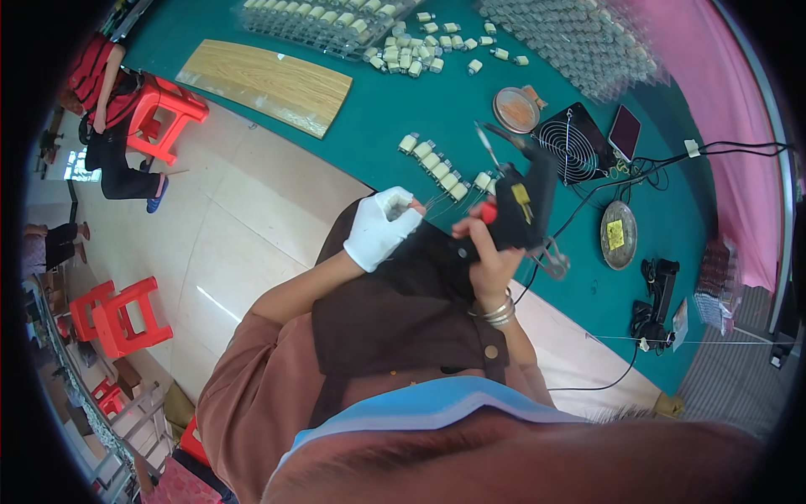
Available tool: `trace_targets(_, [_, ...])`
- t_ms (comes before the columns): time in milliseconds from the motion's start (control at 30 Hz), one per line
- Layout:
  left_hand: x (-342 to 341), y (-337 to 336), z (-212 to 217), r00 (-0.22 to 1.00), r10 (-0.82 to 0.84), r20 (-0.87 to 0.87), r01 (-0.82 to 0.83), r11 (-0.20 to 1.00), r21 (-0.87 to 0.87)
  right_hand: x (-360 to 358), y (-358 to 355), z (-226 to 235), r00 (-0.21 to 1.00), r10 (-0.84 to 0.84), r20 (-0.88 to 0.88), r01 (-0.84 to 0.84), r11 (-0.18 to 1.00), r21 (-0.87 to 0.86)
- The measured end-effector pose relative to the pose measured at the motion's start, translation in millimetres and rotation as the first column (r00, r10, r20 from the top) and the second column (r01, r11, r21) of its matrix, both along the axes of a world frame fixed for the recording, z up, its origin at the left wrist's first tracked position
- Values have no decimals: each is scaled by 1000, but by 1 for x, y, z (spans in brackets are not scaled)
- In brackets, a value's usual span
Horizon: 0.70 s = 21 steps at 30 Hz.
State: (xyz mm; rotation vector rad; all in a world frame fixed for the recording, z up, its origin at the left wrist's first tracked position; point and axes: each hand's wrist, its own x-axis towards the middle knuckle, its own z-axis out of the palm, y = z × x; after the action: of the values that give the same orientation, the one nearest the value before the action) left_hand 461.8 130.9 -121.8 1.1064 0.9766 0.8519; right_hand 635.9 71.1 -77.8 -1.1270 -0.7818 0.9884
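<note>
My left hand (382,228), in a white glove with bare fingertips, is closed in a pinch near the table's front edge. Thin wires (438,202) run from its fingertips toward a row of small cream-coloured coil-like parts (439,168). My right hand (494,267), bare with bangles at the wrist, grips a black soldering gun (522,206) that has a red trigger. The gun's slim metal tip points away from me, above the table. A few more cream parts (484,181) lie just beside the gun, partly hidden by it.
On the green table (378,109) lie a wooden board (267,84), a heap of cream parts (411,52) and clear trays (579,42). Right of the gun are a round dish (515,111), a fan (574,144), a phone (624,133), a metal dish (619,235) and black cables. Red stools and people are left.
</note>
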Motion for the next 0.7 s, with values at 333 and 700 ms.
trace_targets(333, [8,32,16,855,-169,-490,224,973,56,49,-78,-40,973,172,152,-124,951,-283])
trace_targets(700, [18,43,10,757,-91,-647,252,954,160,44,-57,-30,747,237,621,-58,954,-294])
